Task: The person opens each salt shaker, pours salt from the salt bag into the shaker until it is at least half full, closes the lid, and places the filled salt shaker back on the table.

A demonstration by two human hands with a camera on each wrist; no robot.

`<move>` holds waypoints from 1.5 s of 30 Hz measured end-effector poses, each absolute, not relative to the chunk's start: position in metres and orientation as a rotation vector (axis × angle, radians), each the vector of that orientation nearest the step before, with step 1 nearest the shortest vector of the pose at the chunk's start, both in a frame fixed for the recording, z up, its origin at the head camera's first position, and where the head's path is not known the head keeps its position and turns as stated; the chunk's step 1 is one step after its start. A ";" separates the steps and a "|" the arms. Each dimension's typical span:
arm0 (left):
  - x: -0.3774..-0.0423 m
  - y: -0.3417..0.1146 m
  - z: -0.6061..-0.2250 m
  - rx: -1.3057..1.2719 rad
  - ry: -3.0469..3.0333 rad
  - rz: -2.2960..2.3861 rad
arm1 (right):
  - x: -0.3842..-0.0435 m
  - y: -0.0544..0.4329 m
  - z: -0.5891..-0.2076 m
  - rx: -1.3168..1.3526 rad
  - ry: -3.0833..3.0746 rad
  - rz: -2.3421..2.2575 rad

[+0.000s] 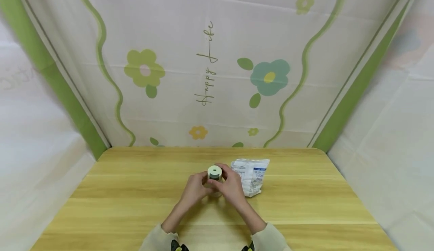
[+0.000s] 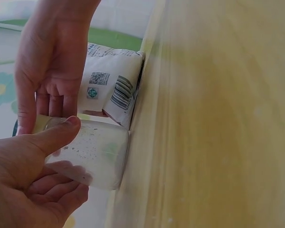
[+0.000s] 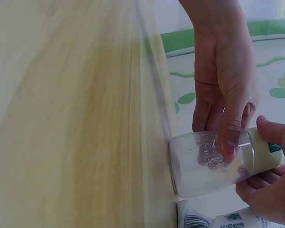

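A clear jar (image 3: 187, 166) with white specks on its inside wall stands upright on the table. Its cream lid (image 1: 214, 170) carries a dark green patch at the front. My left hand (image 1: 195, 188) holds the clear body, thumb on one side and fingers round the other. Higher up, my right hand (image 1: 232, 186) grips the lid between thumb and fingers, as the right wrist view shows. Just right of the jar sits a white printed packet (image 1: 251, 179), its barcode and square code facing the left wrist camera; the right hand overlaps its edge in the head view.
The wooden table (image 1: 135, 202) runs back to a hanging cloth (image 1: 176, 104) printed with flowers and lettering. Pale cloth walls (image 1: 386, 138) with green bands close in both sides.
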State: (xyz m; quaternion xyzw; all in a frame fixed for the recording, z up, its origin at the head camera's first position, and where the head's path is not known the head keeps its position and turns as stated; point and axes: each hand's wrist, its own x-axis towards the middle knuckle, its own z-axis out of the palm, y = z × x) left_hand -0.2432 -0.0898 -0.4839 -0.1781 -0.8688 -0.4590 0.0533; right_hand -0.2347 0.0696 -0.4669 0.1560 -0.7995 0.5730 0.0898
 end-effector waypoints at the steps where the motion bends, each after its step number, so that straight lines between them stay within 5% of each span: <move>1: -0.243 -0.090 -0.485 -0.539 -2.637 -1.404 | -0.235 0.069 -0.467 0.474 -2.378 1.707; 45: -0.247 -0.098 -0.483 -0.652 -2.634 -1.426 | -0.235 0.071 -0.464 0.588 -2.501 1.584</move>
